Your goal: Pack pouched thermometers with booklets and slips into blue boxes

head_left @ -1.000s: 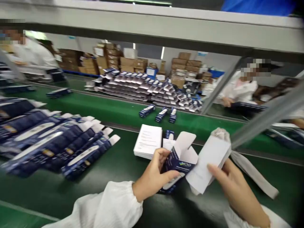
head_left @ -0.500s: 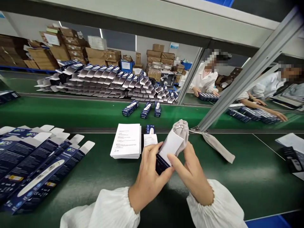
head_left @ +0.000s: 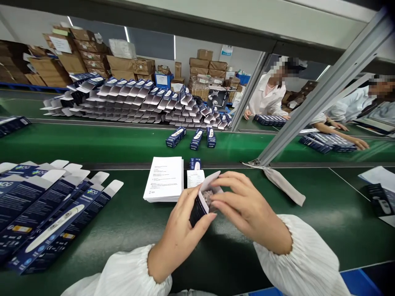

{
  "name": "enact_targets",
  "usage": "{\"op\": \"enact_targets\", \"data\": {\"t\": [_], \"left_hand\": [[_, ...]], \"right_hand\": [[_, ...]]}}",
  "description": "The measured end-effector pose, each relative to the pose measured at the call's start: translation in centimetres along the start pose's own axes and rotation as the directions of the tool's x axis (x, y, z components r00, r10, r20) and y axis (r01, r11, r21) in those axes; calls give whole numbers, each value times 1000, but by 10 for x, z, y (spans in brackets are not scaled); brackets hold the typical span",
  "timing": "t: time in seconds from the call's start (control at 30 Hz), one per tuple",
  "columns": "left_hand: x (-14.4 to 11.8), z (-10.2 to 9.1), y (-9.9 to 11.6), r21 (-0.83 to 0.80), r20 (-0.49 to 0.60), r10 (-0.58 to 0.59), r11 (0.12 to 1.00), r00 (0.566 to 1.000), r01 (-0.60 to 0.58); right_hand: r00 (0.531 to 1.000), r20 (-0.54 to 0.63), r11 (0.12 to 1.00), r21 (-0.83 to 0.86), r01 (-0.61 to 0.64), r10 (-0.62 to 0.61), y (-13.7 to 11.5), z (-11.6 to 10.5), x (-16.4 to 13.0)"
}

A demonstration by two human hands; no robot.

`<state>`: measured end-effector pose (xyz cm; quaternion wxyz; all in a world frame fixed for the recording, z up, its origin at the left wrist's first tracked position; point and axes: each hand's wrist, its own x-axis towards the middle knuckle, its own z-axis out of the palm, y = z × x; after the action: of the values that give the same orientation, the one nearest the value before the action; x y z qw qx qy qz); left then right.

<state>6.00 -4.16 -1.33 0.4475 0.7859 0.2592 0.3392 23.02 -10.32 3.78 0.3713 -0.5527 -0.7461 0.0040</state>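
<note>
A packing line in a warehouse: a long dark green table (head_left: 123,222) fills the foreground, a brighter green conveyor belt (head_left: 92,144) runs across behind it, and brown cartons (head_left: 77,57) are stacked against the far wall. A grey metal strut (head_left: 311,98) slants down from the upper right to the table's back edge. Beyond the belt lies a broad bank of flattened dark blue boxes (head_left: 138,102) with white flaps. Two co-workers in white coats (head_left: 265,100) sit at the far right, their hands on more boxes.

On the near left, a fanned row of open blue boxes (head_left: 52,205) lies with flaps pointing away. In the middle of the table sits a stack of white leaflets (head_left: 165,179), and just right of it a small white card (head_left: 195,177). A grey drawstring pouch (head_left: 285,186) lies flat to the right, well apart from the hands.

At centre, both hands meet on one small blue box (head_left: 197,209), held above the table just in front of the leaflets. Its long axis tilts away and up to the right, open mouth uppermost, with grey fabric visible inside. The left hand (head_left: 179,238) grips the box body from below and the left. The right hand (head_left: 247,209) is curled over the open end, fingertips (head_left: 216,203) pressing on the white flap (head_left: 210,183). Both hands are equally close.
</note>
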Motion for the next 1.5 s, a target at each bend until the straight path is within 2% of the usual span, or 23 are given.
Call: {"op": "enact_targets", "data": {"t": [0.03, 0.07, 0.13, 0.17, 0.23, 0.3, 0.47, 0.6, 0.7, 0.77, 0.83, 0.87, 0.93, 1.03, 1.13, 1.27, 1.37, 1.43, 1.5], "left_hand": [[-2, 3, -1, -35, -19, -15, 999, 1000, 15], [-3, 6, -3, -76, -42, -25, 997, 999, 21], [-5, 17, -6, -162, -65, -29, 987, 997, 18], [-5, 22, -8, -197, -57, -28, 980, 998, 17], [-7, 31, -8, -251, -26, -45, 967, 999, 37], [-7, 36, -6, -308, 15, -93, 947, 996, 93], [0, 38, 4, -519, 65, -216, 827, 974, 218], [9, 36, 5, -584, 74, -222, 781, 972, 222], [13, 30, 7, -567, 94, -175, 800, 980, 197], [16, 22, 9, -459, 83, -81, 882, 993, 110], [16, 12, 9, -223, 71, 71, 973, 995, -53], [16, 8, 8, -77, 75, 152, 986, 986, -146], [13, 0, 4, 170, 108, 289, 937, 951, -304], [5, -3, -6, 310, 134, 383, 860, 914, -406], [-1, 3, -8, 265, 86, 360, 890, 929, -370], [-3, 12, 2, 39, -35, 180, 983, 983, -179], [-3, 12, 9, -70, -69, 76, 994, 995, -81], [-3, 10, 9, -46, -53, 101, 994, 994, -103], [-3, 8, 6, 1, -41, 189, 982, 981, -189]], "right_hand": [[990, -84, 989, 108, -102, 111, 0, 5, -6], [958, -134, 946, 240, -217, 254, 1, 11, -12], [850, -101, 767, 495, -408, 518, 1, 26, -25], [804, -46, 666, 589, -458, 593, 1, 33, -31], [760, 26, 531, 700, -478, 650, 0, 46, -39], [756, 16, 502, 739, -450, 654, -3, 54, -42], [782, 34, 524, 724, -449, 623, -7, 58, -40], [809, -2, 541, 744, -392, 588, -4, 61, -39], [869, -4, 594, 731, -335, 495, 5, 55, -37], [930, -37, 707, 661, -252, 367, 12, 45, -35], [973, -88, 853, 502, -143, 215, 20, 32, -34], [985, -98, 909, 407, -93, 145, 23, 26, -35], [997, -64, 961, 275, -31, 51, 27, 16, -37], [999, -32, 978, 211, 7, 0, 26, 13, -44], [996, -91, 986, 165, -9, 24, 22, 18, -48], [988, -99, 958, 273, -84, 115, 16, 19, -46], [977, -104, 925, 354, -139, 186, 12, 15, -45], [981, -96, 933, 339, -125, 166, 10, 13, -46], [993, -71, 960, 269, -73, 95, 10, 11, -47]]}}
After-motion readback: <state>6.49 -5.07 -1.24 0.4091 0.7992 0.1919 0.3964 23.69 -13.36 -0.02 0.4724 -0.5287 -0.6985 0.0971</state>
